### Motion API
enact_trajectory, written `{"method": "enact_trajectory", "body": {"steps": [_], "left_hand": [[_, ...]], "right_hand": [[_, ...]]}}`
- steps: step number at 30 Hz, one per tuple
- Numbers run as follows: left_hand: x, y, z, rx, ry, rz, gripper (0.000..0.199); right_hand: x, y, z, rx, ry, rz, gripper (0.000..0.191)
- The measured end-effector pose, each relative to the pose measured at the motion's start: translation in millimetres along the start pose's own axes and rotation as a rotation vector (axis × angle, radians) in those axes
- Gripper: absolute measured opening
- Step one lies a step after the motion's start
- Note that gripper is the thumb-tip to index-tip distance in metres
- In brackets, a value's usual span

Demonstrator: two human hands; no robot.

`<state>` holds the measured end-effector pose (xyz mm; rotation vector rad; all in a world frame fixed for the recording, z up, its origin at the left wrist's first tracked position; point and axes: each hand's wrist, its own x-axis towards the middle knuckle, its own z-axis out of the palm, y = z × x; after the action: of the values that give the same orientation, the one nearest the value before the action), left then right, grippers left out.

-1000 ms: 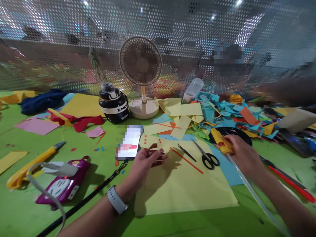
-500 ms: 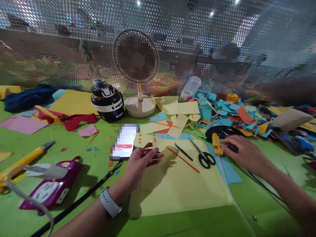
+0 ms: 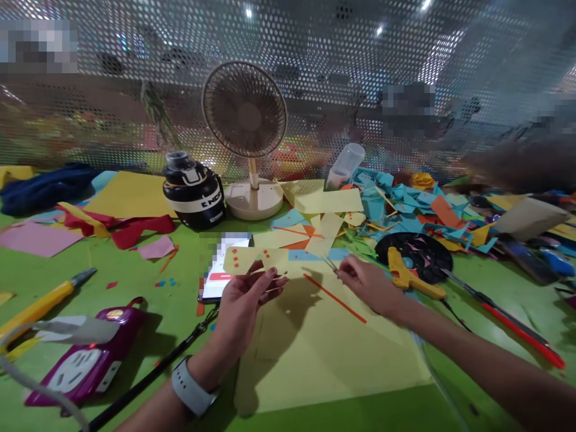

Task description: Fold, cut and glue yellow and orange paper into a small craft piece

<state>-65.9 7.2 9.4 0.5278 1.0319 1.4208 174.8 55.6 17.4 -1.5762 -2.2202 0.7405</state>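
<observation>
My left hand (image 3: pixel 245 306), with a pale watch band on the wrist, pinches a small yellow paper piece (image 3: pixel 249 262) dotted with orange squares, above the yellow sheet (image 3: pixel 342 354). My right hand (image 3: pixel 364 282) is closed on slim metal tweezers (image 3: pixel 331 264), their tips pointing left toward the paper piece. An orange paper strip (image 3: pixel 335 299) lies between the hands on the sheet. Right of my right hand, a yellow glue gun (image 3: pixel 411 275) rests at the edge of a black round dish (image 3: pixel 434 252). The scissors are hidden behind my right hand.
A phone (image 3: pixel 227 270), a black bottle (image 3: pixel 193 195) and a fan (image 3: pixel 252 195) stand or lie behind my left hand. Blue paper scraps (image 3: pixel 382 192) pile up at the back right. A red-handled cutter (image 3: pixel 517 327) lies right; a purple power strip (image 3: pixel 90 354) lies left.
My right hand has left the glue gun and moved left, picking up the tweezers from the sheet. My left hand has shifted slightly left with the paper piece.
</observation>
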Motion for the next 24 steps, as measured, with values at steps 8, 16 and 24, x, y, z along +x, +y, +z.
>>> {"method": "enact_trajectory", "body": {"steps": [8,16,24], "left_hand": [[2,0,0.8,0.002,0.023,-0.01,0.039],[4,-1,-0.9,-0.021,0.039,-0.01,0.042],[5,-1,-0.2,-0.035,0.018,-0.007,0.041]], "right_hand": [[9,-13,-15,0.869,-0.118,0.242,0.033],[25,-29,-13,1.063,-0.061,0.237,0.027],[43,-21,21,0.798,0.076,0.09,0.034]]}}
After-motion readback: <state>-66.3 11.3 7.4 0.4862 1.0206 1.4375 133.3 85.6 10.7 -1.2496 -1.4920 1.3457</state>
